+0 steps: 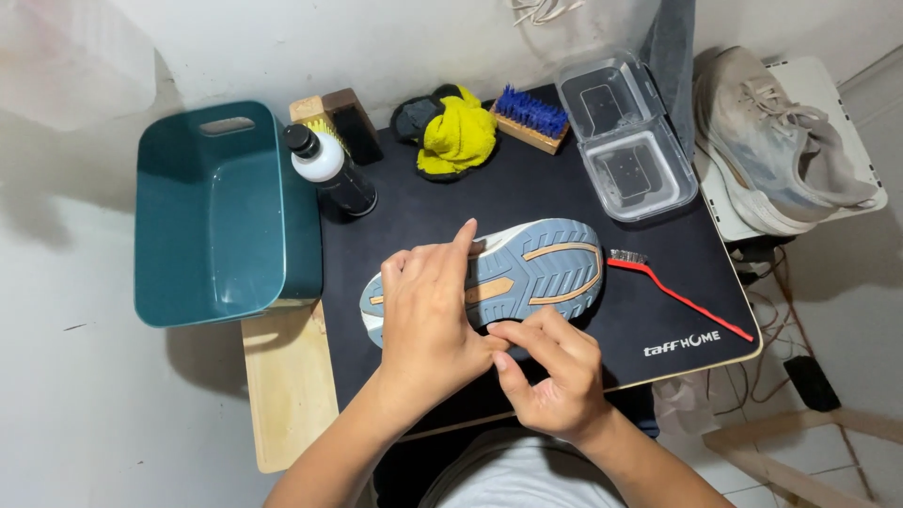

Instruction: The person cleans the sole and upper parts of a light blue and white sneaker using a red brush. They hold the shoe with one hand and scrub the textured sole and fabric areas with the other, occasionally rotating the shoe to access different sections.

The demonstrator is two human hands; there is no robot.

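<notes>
The left hand (428,310) is lying flat across the upturned shoe (489,278), fingers stretched and only a little spread, pressing on the sole and the near side of it. The right hand (550,372) is half closed; its thumb and first fingers are pinching at the near edge of the shoe, just beside the left palm. I cannot tell if something small is held between them.

The shoe is resting sole-up in the middle of the desk mat (658,310), slightly toward the near edge. Its sole is grey-blue rubber with orange stripes and a pale rim.

To the right of the shoe, almost touching its toe end, a red brush (677,293) with a thin handle is pointing toward the near right corner. The most open room is sitting on the mat between this brush and the far edge, and also left of the shoe.

Along the far edge are standing a dark bottle (331,172) with a white collar, a yellow cloth (457,134), a wooden brush (530,118) with blue bristles and a clear plastic box (625,136) with its lid open. A deep teal tub (221,216) is hanging over the left edge. Beyond the right edge a second, worn grey shoe (785,141) is lying on a white surface.
</notes>
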